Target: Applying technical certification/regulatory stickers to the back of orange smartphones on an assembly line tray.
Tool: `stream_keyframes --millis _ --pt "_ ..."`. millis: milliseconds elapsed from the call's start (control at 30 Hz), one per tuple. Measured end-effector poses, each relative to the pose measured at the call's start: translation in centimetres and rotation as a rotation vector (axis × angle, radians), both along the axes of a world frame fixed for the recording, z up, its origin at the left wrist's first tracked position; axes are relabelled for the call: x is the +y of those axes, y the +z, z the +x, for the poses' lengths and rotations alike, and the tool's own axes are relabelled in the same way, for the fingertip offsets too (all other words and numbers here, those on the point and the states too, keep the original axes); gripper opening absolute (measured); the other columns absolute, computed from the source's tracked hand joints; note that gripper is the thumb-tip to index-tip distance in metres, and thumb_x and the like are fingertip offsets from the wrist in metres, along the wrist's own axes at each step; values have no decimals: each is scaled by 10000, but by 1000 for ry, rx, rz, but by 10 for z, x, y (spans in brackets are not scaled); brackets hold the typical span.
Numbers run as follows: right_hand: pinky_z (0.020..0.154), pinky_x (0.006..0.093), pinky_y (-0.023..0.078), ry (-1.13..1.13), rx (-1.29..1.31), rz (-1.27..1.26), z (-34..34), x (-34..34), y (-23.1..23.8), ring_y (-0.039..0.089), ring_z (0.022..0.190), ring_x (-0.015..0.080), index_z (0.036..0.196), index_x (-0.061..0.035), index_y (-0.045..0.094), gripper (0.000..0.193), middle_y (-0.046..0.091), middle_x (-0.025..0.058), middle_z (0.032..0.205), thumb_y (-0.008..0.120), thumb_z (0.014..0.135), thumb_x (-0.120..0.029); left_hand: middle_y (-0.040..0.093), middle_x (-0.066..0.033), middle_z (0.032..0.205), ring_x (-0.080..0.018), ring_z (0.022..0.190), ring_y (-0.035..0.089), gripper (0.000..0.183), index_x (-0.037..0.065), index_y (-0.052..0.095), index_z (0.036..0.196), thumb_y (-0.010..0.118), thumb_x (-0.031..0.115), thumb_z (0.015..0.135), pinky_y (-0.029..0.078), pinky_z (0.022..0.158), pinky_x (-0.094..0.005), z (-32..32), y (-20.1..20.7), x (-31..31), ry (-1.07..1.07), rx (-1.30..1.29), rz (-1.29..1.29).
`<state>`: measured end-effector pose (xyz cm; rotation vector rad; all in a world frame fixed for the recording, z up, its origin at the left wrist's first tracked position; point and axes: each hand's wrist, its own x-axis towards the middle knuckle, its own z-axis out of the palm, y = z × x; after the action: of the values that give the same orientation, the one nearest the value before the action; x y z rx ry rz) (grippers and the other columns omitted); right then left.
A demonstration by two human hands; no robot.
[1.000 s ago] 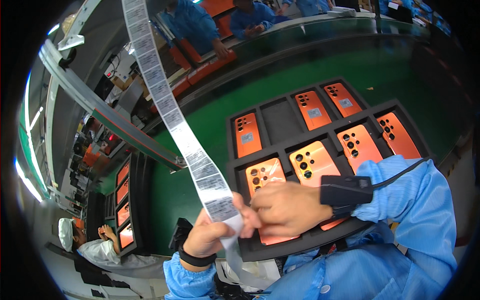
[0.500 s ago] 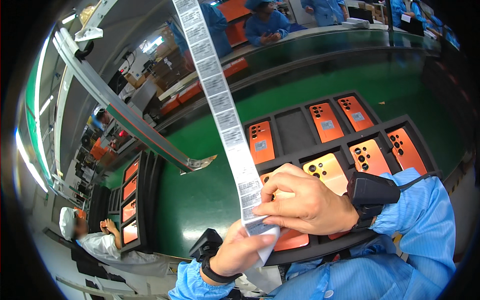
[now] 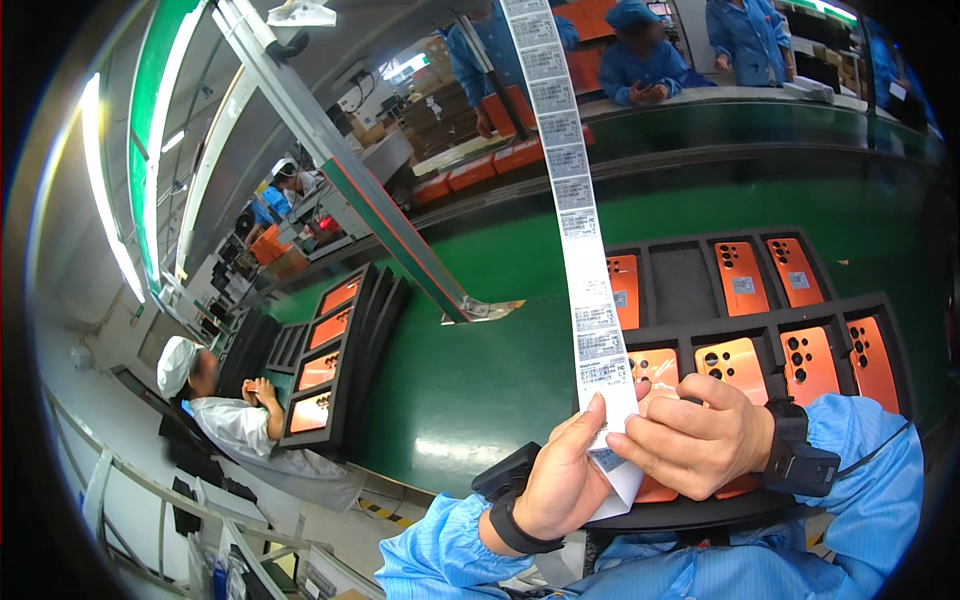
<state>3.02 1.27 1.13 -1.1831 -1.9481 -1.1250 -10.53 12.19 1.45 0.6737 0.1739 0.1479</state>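
Observation:
A long white strip of printed labels point(image 3: 570, 190) hangs down from above and folds over near my hands. My left hand point(image 3: 562, 478) is closed on its lower part, thumb lying on the front. My right hand point(image 3: 700, 437) is curled beside it, with fingertips pinched at the strip's right edge by the fold. Behind the hands, a black compartment tray point(image 3: 690, 325) carries several orange phones, camera side up. The far-row phones, such as this phone point(image 3: 740, 278), bear a pale label. The near-row phone point(image 3: 730, 368) shows no label; hands partly cover that row.
A metal post point(image 3: 400, 235) stands on the green work surface point(image 3: 450, 400) left of the strip. Further left, stacked black trays point(image 3: 345, 400) hold more orange phones, beside a person in a white cap point(image 3: 235, 415). Several people in blue work across the far bench point(image 3: 720, 125).
The view has swung left, so hands, strip and tray appear further right. My right fingers have shifted from the strip's front to its right edge; my left hand still grips it.

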Motion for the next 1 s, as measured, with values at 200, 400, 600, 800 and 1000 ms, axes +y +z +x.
stream_keyframes --millis 200,400,600,800,1000 --pt "685 343 418 138 332 -138 -1 -2 6 557 809 192 839 -28 676 281 598 22 850 632 583 -134 494 -134 1229 -214 1153 489 438 -41 364 1303 293 267 1000 408 986 -343 -1 5 -8 52 -16 138" --pt "693 350 429 133 246 -48 -6 -6 10 554 794 192 821 -27 670 297 595 15 839 630 543 -125 505 -129 1227 -211 1130 502 436 -50 387 1294 289 257 1000 416 964 -333 -3 5 -11 106 7 268" --pt "715 351 435 210 278 -23 -8 -10 11 560 803 202 814 -54 669 308 599 17 882 619 521 -132 512 -133 1217 -245 1107 520 462 43 371 1325 323 347 980 427 948 -370 -1 15 -9 85 82 229" --pt "713 329 408 447 661 -89 -11 -36 42 506 909 215 846 -144 716 230 609 25 933 752 623 -97 593 -221 961 -262 772 599 528 80 320 1344 320 445 962 494 766 -410 -2 50 28 168 -68 132" --pt "628 330 367 162 502 -121 35 -81 58 488 786 174 863 -124 710 231 588 -8 788 738 635 -109 529 -140 776 -173 667 486 591 -10 390 1316 411 419 910 424 675 -303 -21 68 7 30 -59 630"
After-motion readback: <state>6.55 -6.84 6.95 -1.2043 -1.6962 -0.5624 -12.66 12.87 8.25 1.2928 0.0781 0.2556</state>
